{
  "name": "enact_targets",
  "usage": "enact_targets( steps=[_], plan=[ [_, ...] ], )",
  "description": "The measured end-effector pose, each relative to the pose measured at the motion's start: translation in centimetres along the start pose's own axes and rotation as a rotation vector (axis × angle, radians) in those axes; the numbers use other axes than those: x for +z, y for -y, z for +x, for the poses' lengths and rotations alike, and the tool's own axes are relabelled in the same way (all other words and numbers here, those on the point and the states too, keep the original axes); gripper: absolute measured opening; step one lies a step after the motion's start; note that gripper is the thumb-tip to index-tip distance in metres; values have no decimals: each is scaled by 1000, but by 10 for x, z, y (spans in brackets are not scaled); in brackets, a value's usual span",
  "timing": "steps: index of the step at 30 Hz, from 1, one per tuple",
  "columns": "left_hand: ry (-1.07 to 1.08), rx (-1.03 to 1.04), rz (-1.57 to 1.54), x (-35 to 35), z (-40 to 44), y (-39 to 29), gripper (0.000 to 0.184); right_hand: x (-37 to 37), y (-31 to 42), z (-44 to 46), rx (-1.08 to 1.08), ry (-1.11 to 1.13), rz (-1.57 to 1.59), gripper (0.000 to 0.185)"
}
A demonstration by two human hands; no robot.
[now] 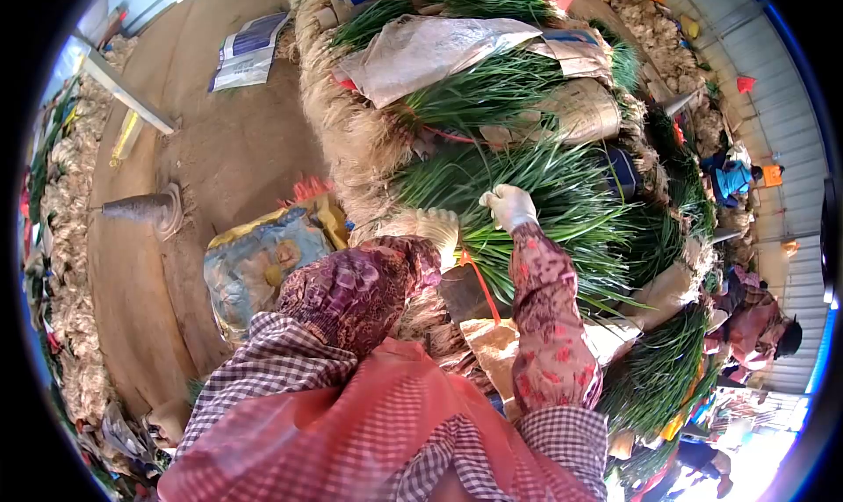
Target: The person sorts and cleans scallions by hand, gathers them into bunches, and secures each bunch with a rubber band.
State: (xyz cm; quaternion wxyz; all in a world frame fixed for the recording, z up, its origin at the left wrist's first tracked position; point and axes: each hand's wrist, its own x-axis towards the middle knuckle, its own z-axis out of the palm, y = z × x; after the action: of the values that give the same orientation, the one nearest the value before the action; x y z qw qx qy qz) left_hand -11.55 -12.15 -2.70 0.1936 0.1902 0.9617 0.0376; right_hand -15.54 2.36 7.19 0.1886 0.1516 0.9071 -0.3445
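Long green leafy stalks (pixel 553 186) lie in a big heap in front of me, with pale roots toward the left. My left hand (pixel 437 230), in a pale glove, rests at the root end of the stalks; its fingers blend with the roots. My right hand (pixel 511 208), in a white glove, is closed above the middle of the green leaves, and what it pinches is too small to make out. A red strap (pixel 479 282) hangs just below the stalks, between my forearms.
A blue and yellow sack (pixel 268 260) lies left of my left arm. A grey cone (pixel 145 210) and a printed sack (pixel 248 52) are on the brown floor. Sacks (pixel 439 50) cover more stalks ahead. Co-workers (pixel 755 326) sit at the right.
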Motion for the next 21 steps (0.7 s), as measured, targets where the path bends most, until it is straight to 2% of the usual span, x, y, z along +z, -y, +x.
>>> enact_targets(
  steps=[1, 2, 4, 5, 7, 9, 11, 12, 13, 15, 16, 17, 19, 21],
  plan=[
    [-56, -18, 35, 11, 8, 0, 67, 11, -25, 13, -47, 10, 229, 19],
    [-104, -30, 73, 23, 9, -1, 49, 16, -36, 11, -84, -76, 417, 17],
    [-149, 1, 71, 13, 0, -1, 47, -7, -20, -21, -195, -318, 856, 14],
    [-171, 17, 70, 7, -4, -1, 46, -46, 16, -58, -271, -467, 1098, 14],
    [11, 40, 114, -3, -8, 2, 80, -106, 36, -98, -411, -685, 1203, 17],
    [-16, 69, 65, 13, 3, 6, 88, -145, 26, -135, -566, -757, 1253, 20],
    [-94, 84, 84, -2, -6, 8, 90, -153, -13, -171, -698, -619, 1261, 19],
    [54, 128, 31, -17, 5, 12, 89, -141, -26, -186, -615, -698, 1141, 19],
    [-330, 125, 87, -10, -10, 13, 58, -123, -35, -199, -479, -719, 1104, 20],
    [-162, 190, 131, -21, 11, 21, 61, -81, -48, -224, -146, -685, 1103, 22],
    [98, 210, 8, -47, 25, 24, 69, -56, -63, -230, -89, -622, 1062, 23],
    [210, 263, -39, -80, 22, 30, 74, -35, -77, -236, -30, -564, 1018, 24],
    [320, 190, -162, -158, -9, 34, 54, -15, -85, -261, 226, -528, 992, 23],
    [338, 195, -170, -164, 17, 56, 52, 12, -122, -278, 225, -595, 1044, 21]
  ],
)
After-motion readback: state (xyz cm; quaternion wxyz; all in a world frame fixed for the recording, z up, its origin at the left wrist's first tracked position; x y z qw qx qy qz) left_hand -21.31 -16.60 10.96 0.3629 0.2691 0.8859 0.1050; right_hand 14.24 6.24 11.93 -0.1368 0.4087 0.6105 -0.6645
